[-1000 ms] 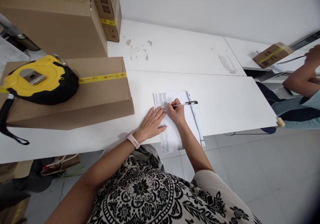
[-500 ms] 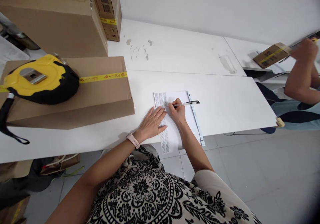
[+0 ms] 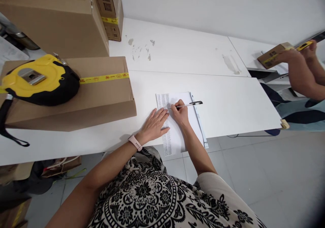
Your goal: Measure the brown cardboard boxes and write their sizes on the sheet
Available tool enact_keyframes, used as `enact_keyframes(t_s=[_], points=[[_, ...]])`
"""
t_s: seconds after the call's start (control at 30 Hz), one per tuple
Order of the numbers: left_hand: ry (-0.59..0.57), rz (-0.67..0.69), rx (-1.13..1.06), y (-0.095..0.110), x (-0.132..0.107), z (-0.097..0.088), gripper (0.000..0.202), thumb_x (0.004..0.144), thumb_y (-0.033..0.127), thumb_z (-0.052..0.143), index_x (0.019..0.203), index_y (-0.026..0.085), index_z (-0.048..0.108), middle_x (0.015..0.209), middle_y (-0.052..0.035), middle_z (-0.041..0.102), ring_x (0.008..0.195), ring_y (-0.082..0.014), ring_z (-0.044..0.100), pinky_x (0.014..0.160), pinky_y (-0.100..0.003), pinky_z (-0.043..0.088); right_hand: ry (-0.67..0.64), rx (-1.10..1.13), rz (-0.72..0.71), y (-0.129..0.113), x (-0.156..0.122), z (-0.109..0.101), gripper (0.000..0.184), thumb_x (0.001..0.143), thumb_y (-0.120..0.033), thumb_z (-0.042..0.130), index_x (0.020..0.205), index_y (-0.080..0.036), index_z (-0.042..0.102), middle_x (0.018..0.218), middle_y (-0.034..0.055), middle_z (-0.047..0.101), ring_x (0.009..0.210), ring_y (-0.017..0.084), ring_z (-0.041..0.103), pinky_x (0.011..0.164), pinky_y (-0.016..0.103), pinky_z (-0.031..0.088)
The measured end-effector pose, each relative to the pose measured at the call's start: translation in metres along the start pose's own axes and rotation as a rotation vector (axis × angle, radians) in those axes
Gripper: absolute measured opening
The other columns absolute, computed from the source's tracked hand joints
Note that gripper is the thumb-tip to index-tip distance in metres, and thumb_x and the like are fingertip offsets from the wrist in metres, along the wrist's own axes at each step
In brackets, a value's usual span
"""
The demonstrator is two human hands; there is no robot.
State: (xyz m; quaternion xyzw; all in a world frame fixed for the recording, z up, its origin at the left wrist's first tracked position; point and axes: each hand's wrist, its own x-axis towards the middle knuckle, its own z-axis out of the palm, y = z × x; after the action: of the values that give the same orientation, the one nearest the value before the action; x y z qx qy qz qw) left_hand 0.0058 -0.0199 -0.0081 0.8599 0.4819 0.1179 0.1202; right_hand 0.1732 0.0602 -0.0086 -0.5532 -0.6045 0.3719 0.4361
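A white sheet of paper (image 3: pixel 175 136) lies at the table's front edge, its lower end jutting past the edge. Columns of small dark marks run down its left part. My right hand (image 3: pixel 179 112) is closed round a pen (image 3: pixel 190 104), clear-barrelled with a black end; the tip is at the paper beside the marks, hidden by my fingers. Flat on the sheet's left side rests my left hand (image 3: pixel 155 124), fingers stretched out, with a pink band on the wrist. Under the paper's right side a pale blue printed strip (image 3: pixel 199 121) shows.
On the white table (image 3: pixel 228 102), a taped cardboard box (image 3: pixel 106 96) at left carries a yellow-black tape measure (image 3: pixel 42 80). Larger cartons (image 3: pixel 58 24) stand behind it. At far right another person's hands (image 3: pixel 291 56) are at a small box (image 3: pixel 273 56), with a yellow tool (image 3: pixel 304 45).
My hands, the pen and the paper look almost unmoved. At far right, the other person's arms have shifted, one hand now nearer the small box, and the yellow tool shows more clearly.
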Motion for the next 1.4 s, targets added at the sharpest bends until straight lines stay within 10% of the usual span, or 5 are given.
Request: enact_keyframes(t_s=[1.4], points=[[0.014, 0.002, -0.02, -0.0008, -0.0002, 0.0009, 0.063, 0.103, 0.049, 0.042, 0.155, 0.012, 0.039, 0.164, -0.016, 0.04, 0.155, -0.03, 0.029, 0.129, -0.051, 0.012, 0.034, -0.004, 0.0, 0.0016, 0.0002, 0.0011, 0.028, 0.08, -0.033, 0.063, 0.068, -0.025, 0.04, 0.059, -0.0075, 0.039, 0.058, 0.011, 0.038, 0.056, 0.027, 0.034]])
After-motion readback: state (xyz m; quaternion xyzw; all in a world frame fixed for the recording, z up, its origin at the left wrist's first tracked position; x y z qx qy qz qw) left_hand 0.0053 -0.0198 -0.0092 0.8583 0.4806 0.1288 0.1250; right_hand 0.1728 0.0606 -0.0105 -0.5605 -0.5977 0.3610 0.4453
